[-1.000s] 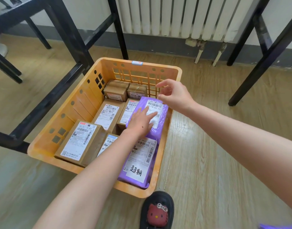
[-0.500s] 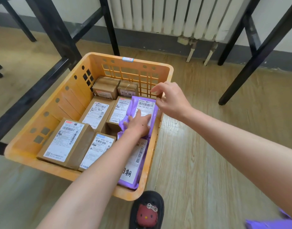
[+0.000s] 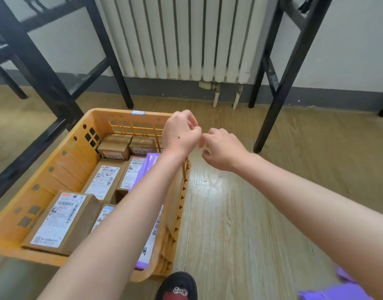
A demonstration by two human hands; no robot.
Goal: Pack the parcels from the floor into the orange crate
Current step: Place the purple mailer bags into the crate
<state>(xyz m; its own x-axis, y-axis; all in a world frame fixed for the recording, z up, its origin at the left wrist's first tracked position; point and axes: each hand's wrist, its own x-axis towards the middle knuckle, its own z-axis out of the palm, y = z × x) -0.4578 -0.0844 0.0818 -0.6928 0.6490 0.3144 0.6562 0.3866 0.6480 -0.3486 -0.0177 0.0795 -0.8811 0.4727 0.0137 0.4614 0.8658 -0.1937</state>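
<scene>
Parcels lie flat, labels up, to fill the orange crate tightly; above its far right corner my left hand and right hand hang curled, apparently empty.

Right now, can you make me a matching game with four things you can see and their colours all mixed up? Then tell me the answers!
Things:
1 crate
2 radiator
3 shoe
4 floor parcel

Colours:
A white
B purple
C orange
D black

Pairs: 1-C, 2-A, 3-D, 4-B.
</scene>
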